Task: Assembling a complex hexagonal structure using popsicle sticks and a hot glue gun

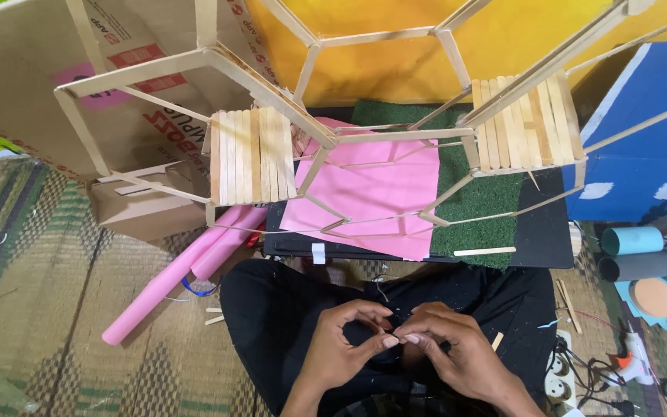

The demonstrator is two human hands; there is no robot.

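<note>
Left hand (343, 345): fingertips pinched with the right's, over the lap below the stick frame (364, 135); anything held is too small to tell.
Right hand (457, 351): the same.
Risk: a raised elbow could knock the frame's 2 slatted panels.

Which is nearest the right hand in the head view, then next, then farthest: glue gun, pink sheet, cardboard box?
From the right hand:
1. Glue gun, on the mat to its right.
2. Pink sheet, ahead, under the stick frame.
3. Cardboard box, far ahead on the left.
</note>
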